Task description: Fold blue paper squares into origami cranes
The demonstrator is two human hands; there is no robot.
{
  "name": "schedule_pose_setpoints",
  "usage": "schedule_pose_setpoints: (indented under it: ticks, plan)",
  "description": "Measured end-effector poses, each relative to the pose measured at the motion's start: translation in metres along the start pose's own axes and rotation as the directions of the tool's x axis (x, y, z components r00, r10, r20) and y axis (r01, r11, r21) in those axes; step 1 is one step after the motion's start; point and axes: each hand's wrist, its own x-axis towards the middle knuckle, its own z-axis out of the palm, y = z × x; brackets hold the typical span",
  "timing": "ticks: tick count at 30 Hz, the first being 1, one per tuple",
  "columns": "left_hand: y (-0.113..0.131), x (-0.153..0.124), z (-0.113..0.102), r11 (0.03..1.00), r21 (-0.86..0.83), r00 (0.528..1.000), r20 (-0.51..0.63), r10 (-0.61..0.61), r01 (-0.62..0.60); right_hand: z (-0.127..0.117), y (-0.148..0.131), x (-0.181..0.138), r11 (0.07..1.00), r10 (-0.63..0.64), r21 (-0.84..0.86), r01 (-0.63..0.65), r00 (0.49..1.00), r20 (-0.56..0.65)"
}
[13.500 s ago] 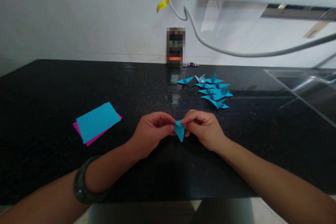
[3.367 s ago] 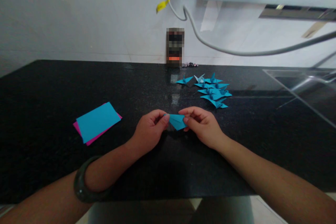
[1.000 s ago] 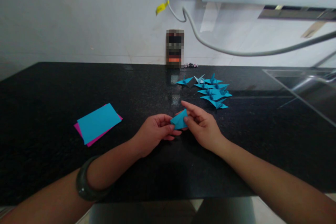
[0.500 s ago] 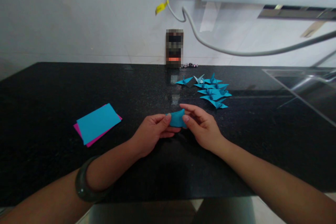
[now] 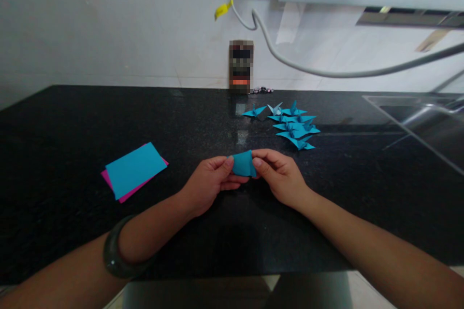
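Note:
A small folded piece of blue paper (image 5: 242,163) is held between my two hands, just above the dark countertop. My left hand (image 5: 212,178) pinches its left end, thumb on top and the other fingers behind and below. At the right end, my right hand (image 5: 281,176) grips the paper's edge between thumb and index finger. Several folded blue paper cranes (image 5: 295,128) are clustered behind my right hand, with a paler crane (image 5: 275,109) among them. Off to the left lies a stack of paper sheets (image 5: 136,170), blue over magenta.
The black countertop (image 5: 65,154) runs back to a white wall. A blurred-out upright object (image 5: 241,66) leans there beside a beaded string (image 5: 263,90). A grey cable (image 5: 319,71) hangs across the upper right. At the right is a metal-rimmed sink (image 5: 406,128).
The right index finger has curled down closer to the thumb, behind the paper's edge. The folded paper has shifted slightly left and shows more of its face. The left hand is nearly still.

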Motion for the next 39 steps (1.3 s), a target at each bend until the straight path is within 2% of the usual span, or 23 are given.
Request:
schedule_pose_setpoints:
  ticks: [13,29,39]
  plan:
    - [-0.0023,-0.0009,-0.0021,0.994,0.106,1.0,0.018,0.026,-0.028,-0.0009,-0.0028,-0.0002,0.999,0.005,-0.042,-0.004,1.0,0.021]
    - [0.0018,-0.001,0.0012,1.0,0.002,0.999,-0.045,-0.011,0.011,-0.0006,0.0003,-0.0007,0.993,-0.085,-0.084,0.088,0.996,0.03]
    - [0.0008,-0.0008,0.0009,1.0,-0.004,0.999,-0.037,0.0,0.0,-0.0008,0.0016,-0.0012,0.988,-0.118,-0.093,0.12,0.993,0.027]
